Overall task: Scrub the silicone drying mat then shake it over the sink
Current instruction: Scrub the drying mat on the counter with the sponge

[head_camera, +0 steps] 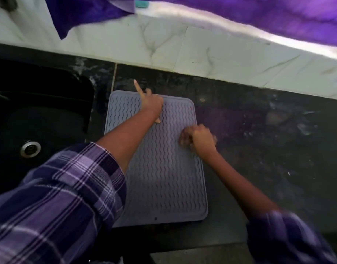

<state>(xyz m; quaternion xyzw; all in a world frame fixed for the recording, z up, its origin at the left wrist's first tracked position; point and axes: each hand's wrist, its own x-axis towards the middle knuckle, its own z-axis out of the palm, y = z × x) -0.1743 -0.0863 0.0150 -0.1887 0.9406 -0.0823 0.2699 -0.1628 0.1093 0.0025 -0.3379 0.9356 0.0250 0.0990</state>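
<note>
Mid-scrub: silicone drying mat (160,168) flat on the desk (259,140), sink (40,121) just beside its left edge.

Long axis running away from the body. Left hand (150,101) pressed on the far end, forefinger out, gripping nothing. Right hand (199,138) clenched and blurred at the right edge; scrubber, if any, hidden. Left hand nearer the sink for the shake.

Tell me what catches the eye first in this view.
A grey wavy-ribbed silicone mat lies flat on the dark counter, right of the black sink. The left hand presses near its far edge, one finger pointing; the blurred right hand is fisted on its right side.
</note>
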